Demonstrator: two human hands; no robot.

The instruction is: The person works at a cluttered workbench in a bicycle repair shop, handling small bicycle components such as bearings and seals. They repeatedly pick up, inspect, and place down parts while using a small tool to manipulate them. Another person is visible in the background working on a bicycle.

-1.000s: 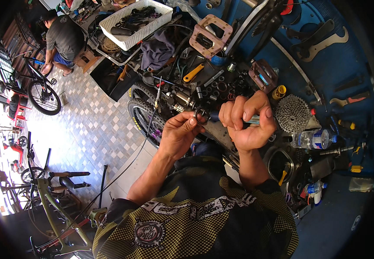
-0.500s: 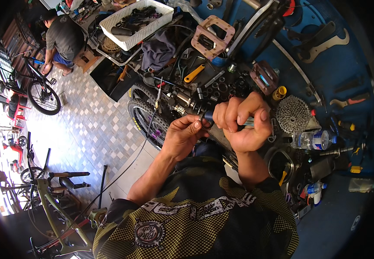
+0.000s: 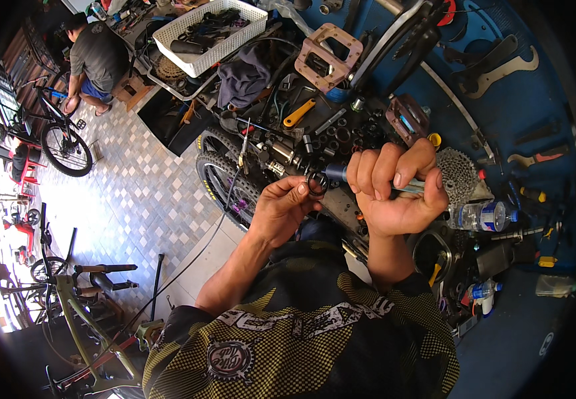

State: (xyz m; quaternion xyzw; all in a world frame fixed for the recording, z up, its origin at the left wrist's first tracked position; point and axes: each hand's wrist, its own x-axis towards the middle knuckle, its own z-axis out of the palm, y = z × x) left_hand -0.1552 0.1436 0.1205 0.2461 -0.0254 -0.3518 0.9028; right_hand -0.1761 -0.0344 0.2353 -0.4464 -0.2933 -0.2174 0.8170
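Our left hand [image 3: 280,211] pinches a ring [image 3: 326,185], likely light, stiff, best rim-held; at three o'clock our right hand [image 3: 394,193] clutches a cylinder [image 3: 336,172].

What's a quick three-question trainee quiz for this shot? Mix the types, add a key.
1. Multiple choice: what does the left hand pinch?
A) a clear bottle
B) a dark ring
C) a grey cloth
2. True or false: the white basket is farther left in the picture than the silver sprocket cassette.
3. Open: are the fingers of the right hand straight or curled, and around what?

Key:
1. B
2. True
3. Curled, around a tool with a dark blue end; the fist hides most of it.
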